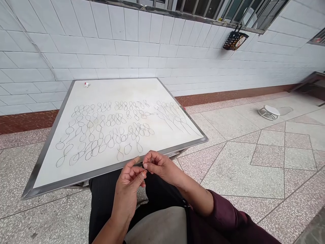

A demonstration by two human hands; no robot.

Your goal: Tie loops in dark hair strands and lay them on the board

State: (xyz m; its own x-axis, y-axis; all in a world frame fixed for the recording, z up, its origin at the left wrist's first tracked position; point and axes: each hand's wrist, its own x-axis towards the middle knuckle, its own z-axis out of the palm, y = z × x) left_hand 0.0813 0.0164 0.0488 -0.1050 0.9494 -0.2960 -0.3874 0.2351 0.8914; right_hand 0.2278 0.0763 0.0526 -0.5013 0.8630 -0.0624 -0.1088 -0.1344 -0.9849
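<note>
My left hand (129, 184) and my right hand (162, 167) meet just off the near edge of the white table (119, 88). Thumb and fingers of each are pinched together on a thin cord loop (151, 158), whose small curve shows by the right fingertips. Whether it is cord or wire I cannot tell, and most of it is hidden by my fingers. A tan wrap covers the left index fingertip. Beyond my hands, several similar thin loops (111, 137), many twisted into figure eights, lie in rows. Longer strands with straight tails (175, 117) lie at the right.
A small white and red object (86, 84) sits at the table's far left corner. Behind the table is a white tiled wall (101, 51). A dark patterned bag (235, 40) hangs from the window bars. A low white stool (269, 112) stands on the floor to the right.
</note>
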